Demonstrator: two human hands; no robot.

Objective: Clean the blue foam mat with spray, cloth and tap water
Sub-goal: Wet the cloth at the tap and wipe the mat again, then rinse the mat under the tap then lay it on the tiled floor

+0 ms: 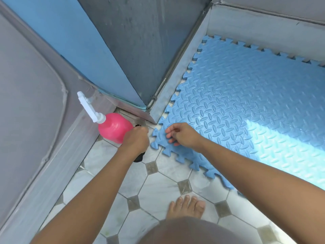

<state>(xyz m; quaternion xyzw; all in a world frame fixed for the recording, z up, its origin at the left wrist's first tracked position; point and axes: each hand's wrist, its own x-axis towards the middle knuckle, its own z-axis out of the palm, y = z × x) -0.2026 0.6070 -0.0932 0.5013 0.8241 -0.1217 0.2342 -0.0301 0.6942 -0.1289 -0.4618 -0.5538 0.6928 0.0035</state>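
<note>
A blue foam mat [246,106] with a diamond-plate pattern and jigsaw edges lies on the tiled floor at the right. My right hand [182,135] hovers over its near left corner with fingers spread and holds nothing. A pink spray bottle [114,128] with a white trigger head stands in the corner by the wall. My left hand [136,140] is just right of the bottle, closed on a black cloth [139,157] that sticks out below and above the fist.
Grey walls and a blue door panel [70,50] close in the corner at the left and back. A metal threshold strip [177,67] runs along the mat's left edge. My bare foot [186,206] stands on the white tiles [158,189] near the bottom.
</note>
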